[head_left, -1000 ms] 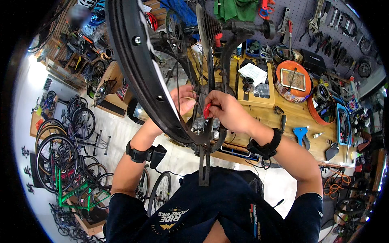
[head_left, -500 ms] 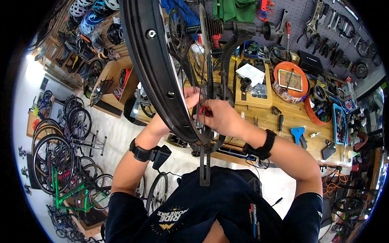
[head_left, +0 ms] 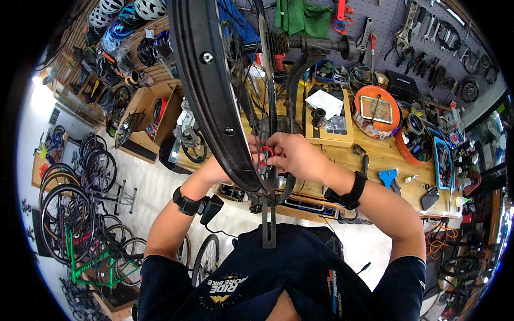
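Beyond: workbench (head_left: pixel 342 155) | rim (head_left: pixel 214 115) obstructs left hand (head_left: pixel 251 145), grip unclear | right hand (head_left: pixel 294 155) pinches red tool (head_left: pixel 269 151)

White vented helmet (head_left: pixel 151 8) at 11 o'clock; orange round tub (head_left: pixel 369 90) at 2; blue flared tool (head_left: pixel 386 176), 3; orange coiled cable (head_left: pixel 441 234), 4; green bicycle frame (head_left: pixel 92 262), 8.

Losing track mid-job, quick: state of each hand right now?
Left hand: partly hidden behind the wheel rim; open or closed cannot be told.
Right hand: closed, fingers holding a small red tool.
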A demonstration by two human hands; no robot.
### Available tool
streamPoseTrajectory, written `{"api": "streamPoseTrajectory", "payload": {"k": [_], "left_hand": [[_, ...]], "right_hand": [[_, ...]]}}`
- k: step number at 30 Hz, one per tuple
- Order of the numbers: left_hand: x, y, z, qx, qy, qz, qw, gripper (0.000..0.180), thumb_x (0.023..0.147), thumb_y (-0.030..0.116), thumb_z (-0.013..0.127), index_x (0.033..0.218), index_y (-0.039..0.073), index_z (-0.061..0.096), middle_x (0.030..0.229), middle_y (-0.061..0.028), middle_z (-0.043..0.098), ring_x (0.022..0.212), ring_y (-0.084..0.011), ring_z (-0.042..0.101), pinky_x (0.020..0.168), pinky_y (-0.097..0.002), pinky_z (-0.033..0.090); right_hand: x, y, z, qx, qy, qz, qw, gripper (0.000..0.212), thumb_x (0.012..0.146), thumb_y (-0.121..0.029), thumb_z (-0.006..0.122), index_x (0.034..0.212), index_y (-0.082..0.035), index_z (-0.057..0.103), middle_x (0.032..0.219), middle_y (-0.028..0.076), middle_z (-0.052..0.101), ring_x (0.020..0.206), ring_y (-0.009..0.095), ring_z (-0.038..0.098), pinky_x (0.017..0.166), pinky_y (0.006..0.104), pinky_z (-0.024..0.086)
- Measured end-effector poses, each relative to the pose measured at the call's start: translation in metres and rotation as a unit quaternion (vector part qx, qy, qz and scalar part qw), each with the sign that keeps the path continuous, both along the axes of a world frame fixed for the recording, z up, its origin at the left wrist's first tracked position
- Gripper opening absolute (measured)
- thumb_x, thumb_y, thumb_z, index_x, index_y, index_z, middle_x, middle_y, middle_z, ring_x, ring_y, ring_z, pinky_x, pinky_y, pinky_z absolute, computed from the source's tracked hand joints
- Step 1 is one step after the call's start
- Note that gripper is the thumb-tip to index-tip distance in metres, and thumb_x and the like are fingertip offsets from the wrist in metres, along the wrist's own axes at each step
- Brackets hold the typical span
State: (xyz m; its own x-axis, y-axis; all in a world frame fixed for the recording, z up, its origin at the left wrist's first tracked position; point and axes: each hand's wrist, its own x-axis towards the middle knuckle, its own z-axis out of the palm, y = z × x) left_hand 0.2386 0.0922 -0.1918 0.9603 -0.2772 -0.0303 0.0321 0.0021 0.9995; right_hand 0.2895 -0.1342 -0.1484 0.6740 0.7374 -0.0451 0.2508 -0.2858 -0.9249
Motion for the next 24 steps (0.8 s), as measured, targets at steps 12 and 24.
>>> {"api": "streamPoseTrajectory", "payload": {"k": [12, 24], "left_hand": [[0.005, -0.046, 0.036, 0.346, -0.179, 0.077, 0.918, 0.019, 0.084, 0.007, 0.071, 0.088, 0.002, 0.053, 0.072, -0.0011, 0.058, 0.065, -0.0106, 0.054, 0.058, -0.0265, 0.045], [0.022, -0.018, 0.033, 0.184, 0.040, -0.061, 0.980, 0.024, 0.084, 0.016, 0.076, 0.099, 0.001, 0.066, 0.084, -0.0047, 0.069, 0.076, -0.0125, 0.064, 0.065, -0.0278, 0.050]], "right_hand": [[0.027, -0.016, -0.015, 0.034, -0.038, -0.001, 0.999, 0.019, 0.084, -0.013, 0.068, 0.092, 0.004, 0.067, 0.079, 0.017, 0.067, 0.073, 0.027, 0.066, 0.071, 0.0361, 0.052], [0.018, -0.052, -0.014, 0.029, -0.032, -0.011, 0.999, 0.019, 0.086, -0.012, 0.064, 0.095, 0.004, 0.066, 0.079, 0.014, 0.066, 0.071, 0.023, 0.064, 0.069, 0.0351, 0.052]]}}
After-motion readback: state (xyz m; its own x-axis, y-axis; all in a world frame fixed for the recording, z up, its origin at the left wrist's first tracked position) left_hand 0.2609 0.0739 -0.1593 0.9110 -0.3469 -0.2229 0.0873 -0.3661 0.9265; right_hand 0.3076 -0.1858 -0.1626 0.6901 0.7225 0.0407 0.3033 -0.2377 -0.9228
